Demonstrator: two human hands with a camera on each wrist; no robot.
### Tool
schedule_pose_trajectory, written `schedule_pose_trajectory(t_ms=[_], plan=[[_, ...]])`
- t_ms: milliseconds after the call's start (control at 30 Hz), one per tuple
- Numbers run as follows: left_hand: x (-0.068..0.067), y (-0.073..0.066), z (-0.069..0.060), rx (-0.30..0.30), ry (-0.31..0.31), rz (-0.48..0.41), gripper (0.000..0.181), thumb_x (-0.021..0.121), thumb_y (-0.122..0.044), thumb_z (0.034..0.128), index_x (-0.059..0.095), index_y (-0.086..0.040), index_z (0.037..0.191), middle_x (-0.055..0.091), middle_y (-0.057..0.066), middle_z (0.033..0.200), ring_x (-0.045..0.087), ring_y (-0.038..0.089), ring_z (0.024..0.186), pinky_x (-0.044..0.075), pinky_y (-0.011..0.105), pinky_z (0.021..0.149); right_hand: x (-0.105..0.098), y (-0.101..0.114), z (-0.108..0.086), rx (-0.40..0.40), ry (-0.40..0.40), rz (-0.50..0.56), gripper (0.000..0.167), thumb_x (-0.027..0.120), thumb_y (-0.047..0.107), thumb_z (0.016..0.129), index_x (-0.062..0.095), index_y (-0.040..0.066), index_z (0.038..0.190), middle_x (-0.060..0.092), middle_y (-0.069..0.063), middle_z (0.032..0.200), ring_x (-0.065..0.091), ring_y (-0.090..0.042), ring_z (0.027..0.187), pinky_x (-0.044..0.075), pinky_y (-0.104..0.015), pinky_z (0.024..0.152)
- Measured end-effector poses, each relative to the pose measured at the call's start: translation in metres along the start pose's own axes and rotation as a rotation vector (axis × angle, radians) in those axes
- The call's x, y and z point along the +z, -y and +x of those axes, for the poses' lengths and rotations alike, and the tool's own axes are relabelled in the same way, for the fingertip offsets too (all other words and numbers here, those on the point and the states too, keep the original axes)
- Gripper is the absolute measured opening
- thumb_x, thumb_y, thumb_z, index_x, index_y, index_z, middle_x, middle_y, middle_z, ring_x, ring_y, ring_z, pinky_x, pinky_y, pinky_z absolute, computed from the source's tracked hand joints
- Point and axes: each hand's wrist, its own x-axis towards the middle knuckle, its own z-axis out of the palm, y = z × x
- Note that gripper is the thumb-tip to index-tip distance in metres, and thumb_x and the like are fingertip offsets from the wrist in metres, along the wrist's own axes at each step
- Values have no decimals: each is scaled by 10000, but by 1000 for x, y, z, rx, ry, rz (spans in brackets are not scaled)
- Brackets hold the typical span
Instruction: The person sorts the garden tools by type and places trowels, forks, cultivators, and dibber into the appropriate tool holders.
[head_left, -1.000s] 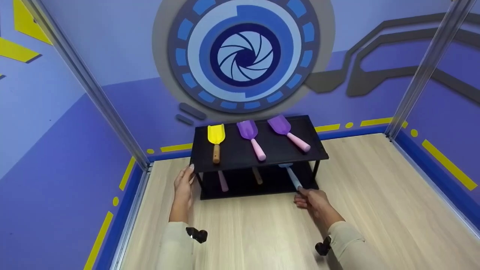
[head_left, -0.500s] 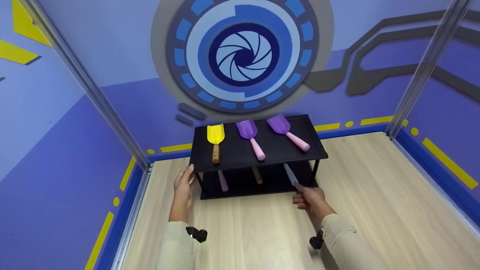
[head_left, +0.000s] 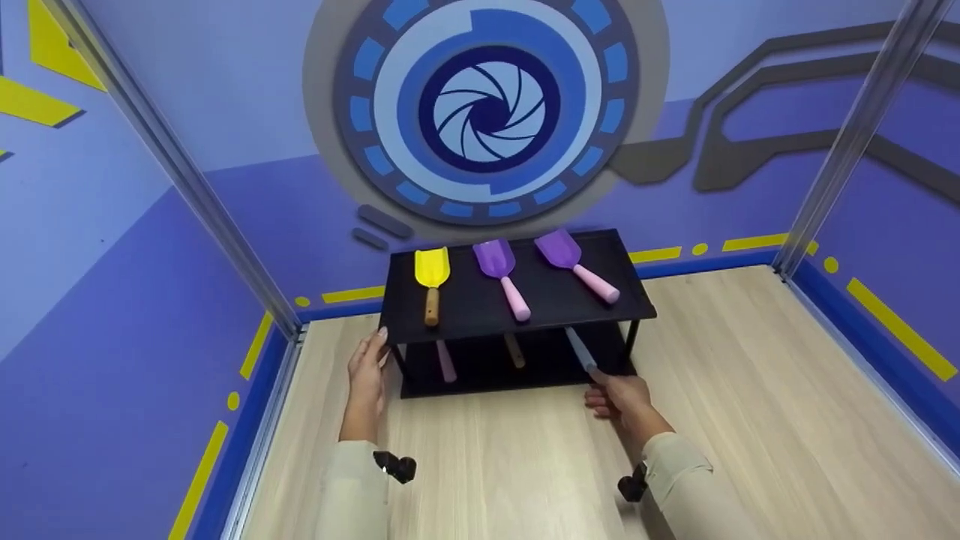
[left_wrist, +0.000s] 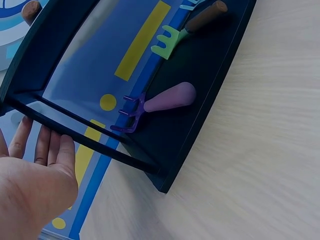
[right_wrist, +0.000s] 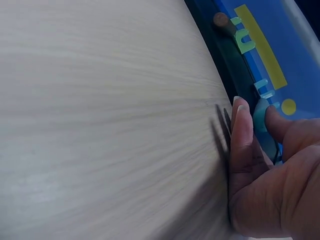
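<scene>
My right hand (head_left: 626, 397) pinches the pale blue handle (head_left: 580, 349) of a small hand rake at the right of the black two-tier rack's (head_left: 469, 319) lower shelf. In the right wrist view, the rake's light blue tines (right_wrist: 263, 88) show beyond the thumb. At the rack's left front corner, my left hand (head_left: 366, 375) holds the upper shelf's edge, its fingertips against the side in the left wrist view. Also on the lower shelf lie a purple hand rake with a pink handle (left_wrist: 171, 97) and a green one with a brown handle (left_wrist: 206, 16).
On the upper shelf lie a yellow scoop (head_left: 432, 268) with a brown handle and two purple scoops (head_left: 495, 259) with pink handles. The rack stands on a pale wooden table (head_left: 495, 465), close to a patterned blue back wall (head_left: 262, 217). Side panels flank the table.
Between one second and half a second ago, my right hand moved slightly forward and left, sliding the blue rake deeper under the upper shelf. Since then it has barely moved. My left hand stays put.
</scene>
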Motion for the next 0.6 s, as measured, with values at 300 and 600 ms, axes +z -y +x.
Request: schedule_pose_trajectory(t_ms=[300,600], plan=[[3,-8,-8,-3,-9,-53,241,590,-224,1102,682,-69,1263,672,-27,1274,441,365,1539,292,495,1366,-1,0,-3,-21,18,-14,480,763,339,1004,702,-124,1118,788,-92,758,757,-133,620,630,-273,530],[3,2,-1,12,-26,-10,469,580,-298,1112,558,-10,1481,593,92,1495,431,336,1556,303,476,1363,-3,0,-5,-16,26,4,509,747,355,1014,677,-124,1173,797,-99,796,771,-139,663,660,-289,594]])
